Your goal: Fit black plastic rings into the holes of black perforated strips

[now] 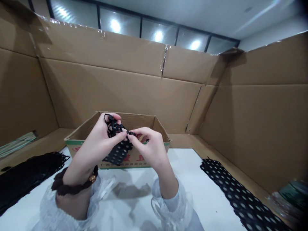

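Note:
A small black piece with rows of round holes [118, 153] hangs between my two hands, its upper part bunched into loops and strands. My left hand [106, 134] is wrapped behind the bunched part, with its thumb pressed near the piece's right edge. The thumb and index finger of my right hand [148, 144] pinch a thin black bit of it, close to the left thumb tip. Both hands are raised in front of an open cardboard box [93, 157] with green edges and red print.
Long black perforated strips [231, 186] lie at the right. A pile of black strips [29, 176] is at the left, near pale thin sticks [18, 144]. Tall cardboard walls [120, 83] enclose the white table [192, 179]. At the lower right sits a blurred green and clear object [292, 195].

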The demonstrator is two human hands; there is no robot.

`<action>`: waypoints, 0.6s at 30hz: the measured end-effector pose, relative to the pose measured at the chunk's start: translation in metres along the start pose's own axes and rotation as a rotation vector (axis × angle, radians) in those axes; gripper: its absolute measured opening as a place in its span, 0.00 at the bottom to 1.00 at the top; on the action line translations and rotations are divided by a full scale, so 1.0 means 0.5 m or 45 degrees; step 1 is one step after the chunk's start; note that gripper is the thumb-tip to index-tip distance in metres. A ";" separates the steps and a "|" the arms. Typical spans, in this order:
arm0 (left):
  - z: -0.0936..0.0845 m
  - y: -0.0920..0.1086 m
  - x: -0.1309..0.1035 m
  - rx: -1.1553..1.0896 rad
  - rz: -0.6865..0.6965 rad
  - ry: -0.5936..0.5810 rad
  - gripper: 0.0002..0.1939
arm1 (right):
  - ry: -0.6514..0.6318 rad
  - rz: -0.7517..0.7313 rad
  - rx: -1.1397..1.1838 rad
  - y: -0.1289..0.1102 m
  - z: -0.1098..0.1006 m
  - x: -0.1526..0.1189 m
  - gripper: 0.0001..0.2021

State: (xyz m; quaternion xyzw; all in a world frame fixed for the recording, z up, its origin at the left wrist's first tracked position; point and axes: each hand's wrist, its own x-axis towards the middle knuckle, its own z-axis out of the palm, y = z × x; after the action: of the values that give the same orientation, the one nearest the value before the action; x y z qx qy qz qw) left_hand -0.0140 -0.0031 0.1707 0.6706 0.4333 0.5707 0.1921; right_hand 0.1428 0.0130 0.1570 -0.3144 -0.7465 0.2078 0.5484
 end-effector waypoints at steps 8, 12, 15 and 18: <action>-0.012 0.025 -0.015 0.113 -0.013 -0.086 0.14 | 0.644 0.134 0.403 -0.013 -0.047 -0.001 0.12; -0.029 0.015 -0.017 0.016 -0.133 0.025 0.12 | 1.112 0.024 0.115 0.012 -0.076 0.004 0.16; -0.025 0.013 -0.017 -0.125 -0.193 0.010 0.11 | 0.890 0.054 -0.053 0.070 -0.066 0.025 0.18; -0.015 0.018 -0.016 -0.253 -0.219 -0.064 0.12 | 0.431 0.193 -0.268 0.115 -0.043 0.042 0.21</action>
State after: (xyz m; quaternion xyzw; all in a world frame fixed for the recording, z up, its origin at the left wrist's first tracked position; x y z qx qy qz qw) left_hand -0.0174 -0.0161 0.1745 0.6226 0.4257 0.5753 0.3166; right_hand 0.1727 0.0682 0.1405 -0.4555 -0.6356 0.1137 0.6129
